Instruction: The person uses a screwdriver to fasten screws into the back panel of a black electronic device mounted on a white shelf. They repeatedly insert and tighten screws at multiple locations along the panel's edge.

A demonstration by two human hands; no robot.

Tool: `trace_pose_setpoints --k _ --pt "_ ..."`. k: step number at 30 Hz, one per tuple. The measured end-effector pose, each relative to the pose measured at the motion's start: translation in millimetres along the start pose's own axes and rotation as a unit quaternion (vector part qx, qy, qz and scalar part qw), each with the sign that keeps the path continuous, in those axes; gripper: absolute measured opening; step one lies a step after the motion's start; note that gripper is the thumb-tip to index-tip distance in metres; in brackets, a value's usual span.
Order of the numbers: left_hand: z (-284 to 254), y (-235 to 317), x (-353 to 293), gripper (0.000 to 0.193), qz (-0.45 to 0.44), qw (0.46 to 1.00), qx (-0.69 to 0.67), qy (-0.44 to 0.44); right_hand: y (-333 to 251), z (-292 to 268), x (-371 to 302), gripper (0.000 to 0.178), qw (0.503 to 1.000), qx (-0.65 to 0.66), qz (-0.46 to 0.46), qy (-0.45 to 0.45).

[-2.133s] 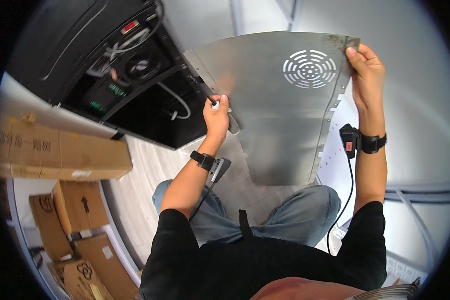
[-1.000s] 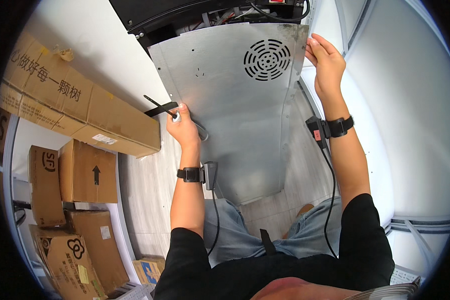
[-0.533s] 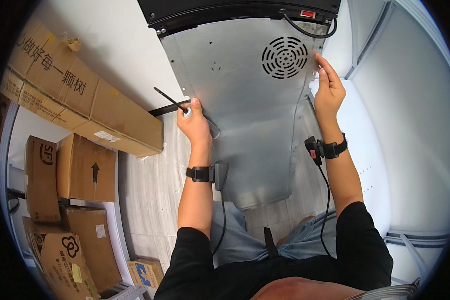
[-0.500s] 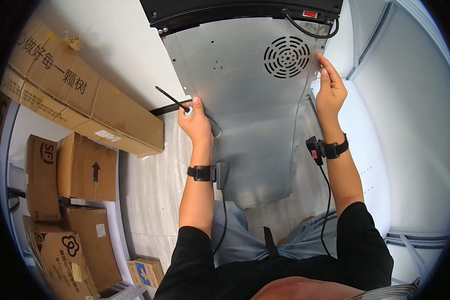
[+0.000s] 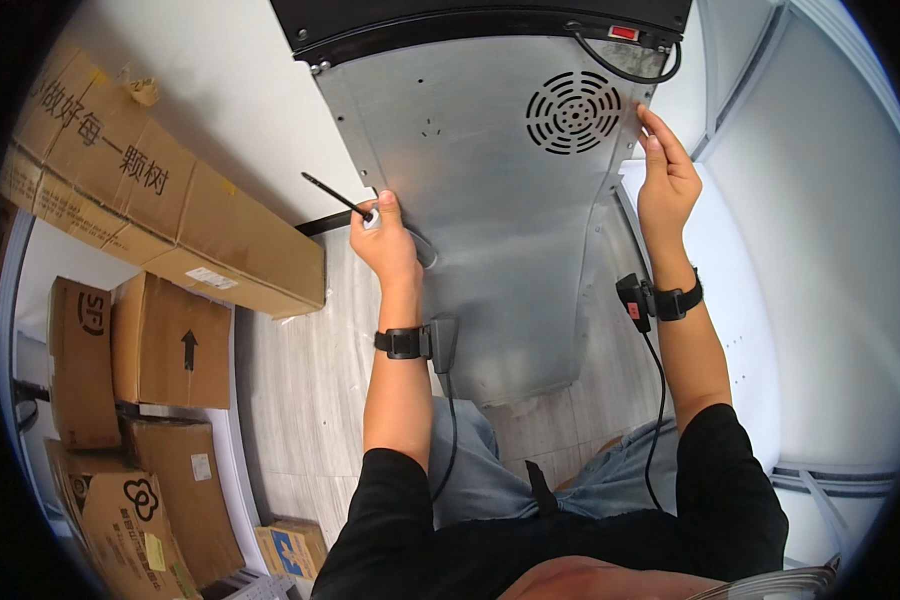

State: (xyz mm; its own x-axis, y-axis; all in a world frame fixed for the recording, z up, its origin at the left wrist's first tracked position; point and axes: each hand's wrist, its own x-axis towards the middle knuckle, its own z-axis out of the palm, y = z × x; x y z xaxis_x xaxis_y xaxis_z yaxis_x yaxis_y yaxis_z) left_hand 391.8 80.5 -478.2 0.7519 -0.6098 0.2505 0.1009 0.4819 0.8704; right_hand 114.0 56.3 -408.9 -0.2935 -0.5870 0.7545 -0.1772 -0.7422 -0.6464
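Head view: metal panel [image 5: 490, 260] between two hands

Spans the gap between left hand [image 5: 385, 245] and right hand [image 5: 670, 190], with the lower end reaching back past both wrists toward blue jeans [image 5: 470, 455]. Bears a round slotted vent [image 5: 573, 112], just left of the right fingertips, and a few small holes ahead of the left hand.

Closed firmly, in the left hand's case, around a screwdriver [image 5: 336, 197], with the dark shaft pointing forward and left, and the thumb at the panel's left edge. Placed, in the right hand's case, with fingertips at the panel's right edge, thumb and index finger near each other; impossible to tell whether pinched on the metal.

Strapped behind each hand: black wristbands [image 5: 402, 343] with corded devices.

Beyond both hands, along the panel's top: black cabinet [image 5: 420, 20], with a red switch [image 5: 624, 33] and looped black cord [image 5: 620, 68] ahead of the right hand.

Left of the left hand: long cardboard box [image 5: 180, 210]; farther back, smaller boxes [image 5: 175, 340]. Below, pale floor [image 5: 310, 400].
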Motion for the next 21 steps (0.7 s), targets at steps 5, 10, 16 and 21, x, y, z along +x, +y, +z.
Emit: trace_pose_setpoints --k 5,10,16,21 --pt "-3 -15 9 0.021 0.051 0.998 -0.030 -0.008 -5 -11 6 0.023 0.998 0.057 -0.016 0.032" --pt "0 -7 6 0.020 0.017 0.999 -0.037 -0.009 -6 -25 17 0.016 0.994 0.104 0.027 0.031" --pt "6 -5 3 0.023 0.032 0.999 0.000 0.001 0 -24 23 0.012 0.994 0.086 0.061 0.014" --pt "7 -5 3 0.023 0.041 0.999 0.017 0.015 8 -14 29 0.012 0.997 0.061 0.023 0.034"
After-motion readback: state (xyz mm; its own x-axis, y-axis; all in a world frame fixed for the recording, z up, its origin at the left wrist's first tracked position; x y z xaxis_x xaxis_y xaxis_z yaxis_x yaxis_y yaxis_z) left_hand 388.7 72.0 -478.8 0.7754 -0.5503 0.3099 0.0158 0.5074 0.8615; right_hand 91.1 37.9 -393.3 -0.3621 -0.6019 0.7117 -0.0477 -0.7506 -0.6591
